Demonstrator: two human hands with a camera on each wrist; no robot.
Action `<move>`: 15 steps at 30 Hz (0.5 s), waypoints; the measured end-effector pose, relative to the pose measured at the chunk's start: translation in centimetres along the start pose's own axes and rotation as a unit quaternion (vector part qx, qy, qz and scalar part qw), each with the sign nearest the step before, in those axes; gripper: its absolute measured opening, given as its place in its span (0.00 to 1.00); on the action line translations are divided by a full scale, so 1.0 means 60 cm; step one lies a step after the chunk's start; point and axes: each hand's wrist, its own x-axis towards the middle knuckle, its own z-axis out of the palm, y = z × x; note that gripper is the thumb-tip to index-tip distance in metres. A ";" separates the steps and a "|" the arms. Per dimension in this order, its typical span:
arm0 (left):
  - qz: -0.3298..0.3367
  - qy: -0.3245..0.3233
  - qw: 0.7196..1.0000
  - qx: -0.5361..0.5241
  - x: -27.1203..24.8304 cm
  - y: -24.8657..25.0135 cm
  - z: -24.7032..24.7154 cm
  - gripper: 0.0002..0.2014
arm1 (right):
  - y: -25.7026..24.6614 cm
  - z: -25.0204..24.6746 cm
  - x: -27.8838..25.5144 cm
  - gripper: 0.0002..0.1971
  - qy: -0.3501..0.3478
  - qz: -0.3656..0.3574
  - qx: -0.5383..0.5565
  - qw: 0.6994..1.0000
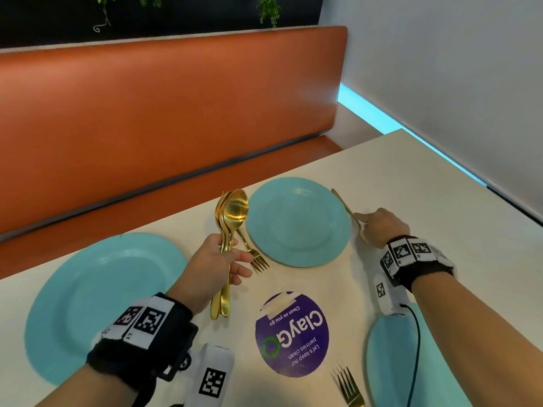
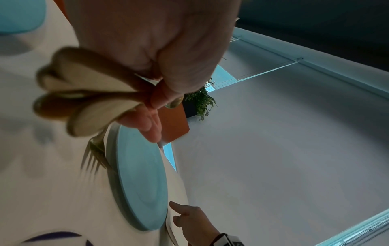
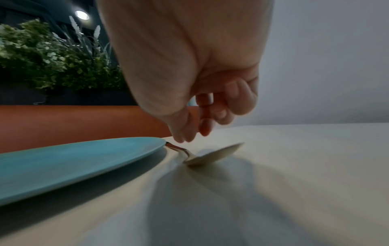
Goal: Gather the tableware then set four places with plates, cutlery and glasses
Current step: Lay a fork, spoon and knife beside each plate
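My left hand (image 1: 219, 264) grips a bundle of several gold spoons (image 1: 233, 210) upright over the table (image 1: 426, 183), bowls up. In the left wrist view that hand (image 2: 157, 50) curls round the spoon handles (image 2: 84, 103). A gold fork (image 1: 253, 251) lies left of the far turquoise plate (image 1: 298, 221). To the right of that plate lies a single gold spoon (image 1: 348, 211). My right hand (image 1: 379, 227) rests its straight index finger on this spoon's handle, the other fingers curled. The right wrist view shows this spoon (image 3: 212, 155) flat beside the plate (image 3: 73, 163).
A second turquoise plate (image 1: 102, 306) sits at the near left and a third (image 1: 390, 362) at the near right, with a gold fork (image 1: 349, 389) to its left. A round purple sticker (image 1: 292, 333) marks the table's middle. An orange bench (image 1: 164, 113) runs behind.
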 end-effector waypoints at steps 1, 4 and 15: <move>-0.001 0.001 1.000 0.001 0.000 -0.001 0.001 0.06 | -0.002 -0.001 -0.003 0.23 -0.013 -0.007 -0.019 1.000; -0.003 0.003 1.000 0.003 0.001 -0.002 0.005 0.05 | -0.013 -0.004 -0.005 0.20 -0.041 -0.011 -0.059 0.997; -0.012 0.006 1.000 0.010 0.011 -0.006 -0.005 0.07 | -0.025 -0.003 0.023 0.14 0.026 0.072 0.003 0.997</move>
